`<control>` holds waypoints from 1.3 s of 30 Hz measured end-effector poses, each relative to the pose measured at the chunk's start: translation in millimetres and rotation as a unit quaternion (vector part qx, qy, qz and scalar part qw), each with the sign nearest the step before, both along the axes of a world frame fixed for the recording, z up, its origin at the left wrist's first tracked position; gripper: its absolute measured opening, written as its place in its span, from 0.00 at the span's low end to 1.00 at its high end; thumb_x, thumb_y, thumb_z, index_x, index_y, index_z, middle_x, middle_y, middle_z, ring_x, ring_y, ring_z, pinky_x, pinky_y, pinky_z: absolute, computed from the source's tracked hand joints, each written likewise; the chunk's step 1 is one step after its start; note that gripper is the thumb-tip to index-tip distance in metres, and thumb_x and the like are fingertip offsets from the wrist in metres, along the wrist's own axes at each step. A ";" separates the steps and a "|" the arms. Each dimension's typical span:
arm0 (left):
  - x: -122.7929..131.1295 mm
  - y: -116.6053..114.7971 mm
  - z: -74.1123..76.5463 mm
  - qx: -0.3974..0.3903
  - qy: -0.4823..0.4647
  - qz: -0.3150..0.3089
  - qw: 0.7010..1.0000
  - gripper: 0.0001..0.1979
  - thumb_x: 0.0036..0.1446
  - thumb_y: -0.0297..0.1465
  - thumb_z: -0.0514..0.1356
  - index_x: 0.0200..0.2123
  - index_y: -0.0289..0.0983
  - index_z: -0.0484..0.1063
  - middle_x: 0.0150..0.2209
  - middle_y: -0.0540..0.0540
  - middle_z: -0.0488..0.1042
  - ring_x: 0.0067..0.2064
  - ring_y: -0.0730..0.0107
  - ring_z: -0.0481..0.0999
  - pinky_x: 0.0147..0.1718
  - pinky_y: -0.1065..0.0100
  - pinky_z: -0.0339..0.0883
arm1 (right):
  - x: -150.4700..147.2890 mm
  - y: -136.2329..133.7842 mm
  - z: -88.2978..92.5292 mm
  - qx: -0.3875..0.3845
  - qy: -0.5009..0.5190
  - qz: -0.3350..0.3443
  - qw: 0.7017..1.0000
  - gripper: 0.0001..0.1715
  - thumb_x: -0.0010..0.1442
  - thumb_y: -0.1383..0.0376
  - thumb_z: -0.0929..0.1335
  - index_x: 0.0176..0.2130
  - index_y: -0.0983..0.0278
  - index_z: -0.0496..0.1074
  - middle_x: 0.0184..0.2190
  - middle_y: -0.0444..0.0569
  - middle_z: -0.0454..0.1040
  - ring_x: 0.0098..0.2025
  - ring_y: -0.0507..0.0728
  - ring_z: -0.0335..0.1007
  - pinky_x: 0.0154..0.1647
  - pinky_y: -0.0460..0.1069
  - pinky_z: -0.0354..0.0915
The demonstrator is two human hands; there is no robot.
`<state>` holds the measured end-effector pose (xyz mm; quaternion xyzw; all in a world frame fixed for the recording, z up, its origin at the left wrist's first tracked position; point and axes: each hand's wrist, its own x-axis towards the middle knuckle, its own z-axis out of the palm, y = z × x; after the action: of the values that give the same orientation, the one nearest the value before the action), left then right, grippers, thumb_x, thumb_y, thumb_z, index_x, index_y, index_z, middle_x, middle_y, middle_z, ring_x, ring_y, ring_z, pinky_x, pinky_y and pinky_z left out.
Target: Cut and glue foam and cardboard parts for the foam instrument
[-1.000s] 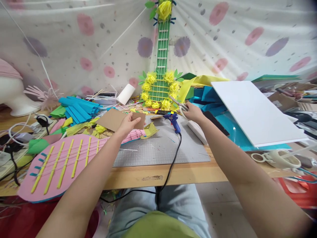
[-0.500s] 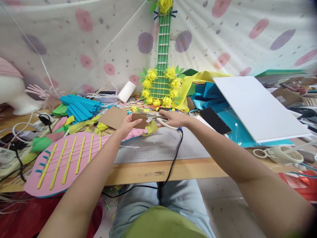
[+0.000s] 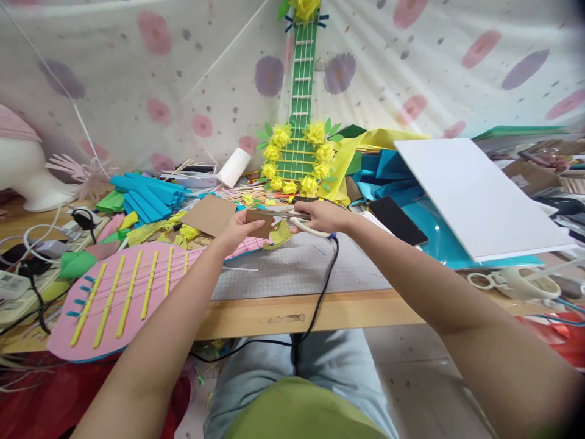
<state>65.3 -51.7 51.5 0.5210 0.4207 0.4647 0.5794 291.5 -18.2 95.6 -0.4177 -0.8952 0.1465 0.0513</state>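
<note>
My left hand pinches a small piece of brown cardboard between thumb and fingers. My right hand is wrapped round the pale handles of a pair of scissors. The scissor blades point left and lie along the cardboard's upper edge; whether they bite into it I cannot tell. Just below sits a crumpled olive-yellow scrap. To the left lies a pink paper guitar with yellow strips and strings, its neck running under my left forearm. A larger brown cardboard piece rests behind my left hand.
A green paper guitar ringed with yellow flowers leans on the back curtain. Below my hands is a grey cutting mat, crossed by a black cable. A white board and black phone-like slab lie right; blue crepe paper lies left.
Hardly anything differs. The view has shifted slightly, and both hands keep the same hold on the cardboard and the scissors.
</note>
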 end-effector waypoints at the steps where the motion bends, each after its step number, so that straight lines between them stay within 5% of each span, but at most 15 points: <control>1: 0.0 0.1 0.1 0.001 0.000 -0.001 1.000 0.21 0.36 0.37 0.68 0.35 0.35 0.72 0.34 0.44 0.78 0.36 0.61 0.77 0.42 0.57 0.69 | 0.1 0.0 -0.2 0.004 -0.002 -0.003 1.000 0.25 0.50 0.44 0.64 0.33 0.62 0.63 0.27 0.47 0.66 0.27 0.53 0.58 0.27 0.46 0.48; 22: -1.8 -5.6 -0.8 -0.012 0.007 -0.007 1.000 0.21 0.37 0.38 0.68 0.35 0.34 0.73 0.35 0.41 0.78 0.38 0.58 0.77 0.39 0.57 0.70 | 2.6 8.2 -0.7 0.038 -0.011 0.020 0.999 0.26 0.48 0.42 0.64 0.28 0.62 0.64 0.23 0.44 0.63 0.24 0.51 0.54 0.26 0.46 0.45; 32: -4.3 -4.5 -1.6 -0.008 -0.008 -0.007 1.000 0.19 0.39 0.37 0.67 0.36 0.35 0.74 0.36 0.42 0.78 0.37 0.60 0.77 0.38 0.59 0.71 | -1.5 8.9 -4.4 -0.010 0.043 0.004 0.999 0.24 0.50 0.45 0.64 0.25 0.63 0.59 0.22 0.42 0.59 0.25 0.50 0.52 0.26 0.45 0.45; 39: -6.1 -5.5 0.9 -0.019 -0.015 0.000 1.000 0.19 0.41 0.38 0.66 0.37 0.35 0.74 0.38 0.41 0.77 0.39 0.59 0.77 0.38 0.59 0.71 | -0.9 5.3 -3.8 -0.068 0.071 0.012 0.995 0.24 0.50 0.45 0.64 0.32 0.63 0.62 0.28 0.44 0.63 0.28 0.51 0.57 0.29 0.46 0.51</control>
<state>59.2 -57.3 52.4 0.5025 0.4206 0.4644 0.5957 290.6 -12.9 91.8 -0.3976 -0.8825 0.2368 0.0843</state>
